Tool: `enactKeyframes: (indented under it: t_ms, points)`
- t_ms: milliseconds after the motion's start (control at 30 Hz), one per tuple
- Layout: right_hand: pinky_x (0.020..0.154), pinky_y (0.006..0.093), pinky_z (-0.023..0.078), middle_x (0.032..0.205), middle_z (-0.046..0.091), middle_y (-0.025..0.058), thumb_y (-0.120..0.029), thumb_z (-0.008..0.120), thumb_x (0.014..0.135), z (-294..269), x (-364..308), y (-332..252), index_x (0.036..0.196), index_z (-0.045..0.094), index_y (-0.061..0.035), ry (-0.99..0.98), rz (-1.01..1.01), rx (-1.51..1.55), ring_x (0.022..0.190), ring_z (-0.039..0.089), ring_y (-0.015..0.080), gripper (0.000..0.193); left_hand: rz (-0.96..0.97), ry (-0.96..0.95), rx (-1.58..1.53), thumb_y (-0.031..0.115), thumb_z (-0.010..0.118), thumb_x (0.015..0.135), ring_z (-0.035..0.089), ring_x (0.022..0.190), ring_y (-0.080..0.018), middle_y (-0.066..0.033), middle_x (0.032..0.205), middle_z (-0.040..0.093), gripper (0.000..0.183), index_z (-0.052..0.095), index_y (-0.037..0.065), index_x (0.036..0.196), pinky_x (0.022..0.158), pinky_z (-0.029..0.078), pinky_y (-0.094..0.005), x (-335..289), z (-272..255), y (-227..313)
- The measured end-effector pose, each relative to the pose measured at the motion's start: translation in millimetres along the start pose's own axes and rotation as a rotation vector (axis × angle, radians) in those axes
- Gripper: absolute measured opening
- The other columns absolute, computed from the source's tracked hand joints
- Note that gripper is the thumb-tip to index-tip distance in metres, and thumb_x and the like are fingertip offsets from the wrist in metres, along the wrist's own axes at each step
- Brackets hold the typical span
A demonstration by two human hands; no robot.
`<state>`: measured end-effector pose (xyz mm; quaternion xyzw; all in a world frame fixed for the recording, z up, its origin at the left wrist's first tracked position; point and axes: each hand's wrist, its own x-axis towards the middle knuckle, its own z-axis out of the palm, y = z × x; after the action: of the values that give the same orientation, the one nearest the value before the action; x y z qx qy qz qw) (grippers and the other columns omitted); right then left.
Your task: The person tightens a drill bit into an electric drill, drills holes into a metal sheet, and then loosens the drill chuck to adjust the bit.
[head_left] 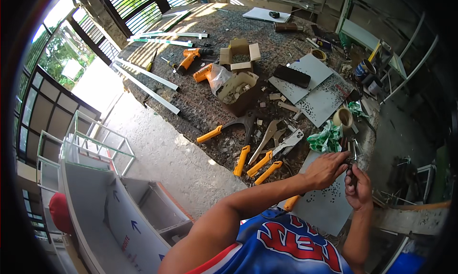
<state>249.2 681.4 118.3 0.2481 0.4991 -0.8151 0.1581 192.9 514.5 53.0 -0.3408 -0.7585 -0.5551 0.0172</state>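
Note:
My left hand [328,170] reaches across to the right side of the workbench, fingers bent and pressed together. Close against its fingertips is my right hand [359,187], closed with the thumb on top. Between and just beyond the fingers shows a small shiny metal piece [354,154]; its kind is too small to tell, and the fingers partly hide it. Under the hands lies a grey sheet [329,205] strewn with small dark bits. Beside the left hand is a crumpled green and white plastic wrapper [325,138], with a roll of tape [342,118] behind it.
Yellow-handled tools [260,163] and a riveter-like tool [245,124] lie left of the hands. Farther off are orange drills [190,58], cardboard boxes [241,90], a black phone [291,76] and metal strips [150,88]. White cabinet-like frames [90,193] stand on the floor at left.

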Motion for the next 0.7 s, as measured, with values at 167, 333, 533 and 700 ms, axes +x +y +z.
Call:
enactKeyframes:
  t_ms: [167, 333, 533, 700]
  points:
    - [0.046, 0.0260, 0.046, 0.068, 0.065, 0.0060, -0.025, 0.058, 0.098, 3, 4, 5, 0.088, 0.061, -0.0029, -0.005, -0.404, -0.575, 0.051, 0.060, 0.0138, 0.025, 0.011, 0.002, -0.053, 0.028, 0.047, 0.100, 0.056, 0.108, -0.0400, -0.0211, 0.114, 0.059, 0.040, 0.045, 0.005, 0.133, 0.093, 0.044, -0.0464, 2, -4, -3]
    - [0.061, 0.0345, 0.049, 0.079, 0.063, 0.0144, -0.011, 0.066, 0.090, 7, 15, 8, 0.101, 0.063, 0.0032, 0.300, -1.460, -1.646, 0.066, 0.062, 0.0247, 0.018, 0.024, 0.006, -0.126, 0.031, 0.047, 0.100, 0.062, 0.095, -0.0378, -0.0206, 0.104, 0.062, 0.041, 0.046, 0.004, 0.131, 0.082, 0.049, -0.0440, 8, -15, -3]
    - [0.060, 0.0344, 0.048, 0.087, 0.063, 0.0129, -0.008, 0.068, 0.089, 21, 1, 12, 0.106, 0.069, 0.0014, 0.235, -1.030, -1.272, 0.078, 0.065, 0.0226, 0.020, -0.076, -0.021, -0.237, 0.037, 0.055, 0.097, 0.065, 0.065, -0.0308, -0.0146, 0.075, 0.063, 0.038, 0.053, 0.003, 0.113, 0.062, 0.050, -0.0385, 11, -22, 3]
    - [0.068, 0.0231, 0.045, 0.104, 0.068, 0.0062, -0.012, 0.065, 0.091, 7, -3, 21, 0.133, 0.050, -0.0005, -0.089, -0.471, 0.006, 0.086, 0.064, 0.0125, 0.047, -0.078, 0.056, -0.277, 0.031, 0.057, 0.096, 0.066, 0.067, -0.0301, -0.0144, 0.073, 0.063, 0.030, 0.054, 0.003, 0.106, 0.059, 0.048, -0.0382, 11, -17, 5]
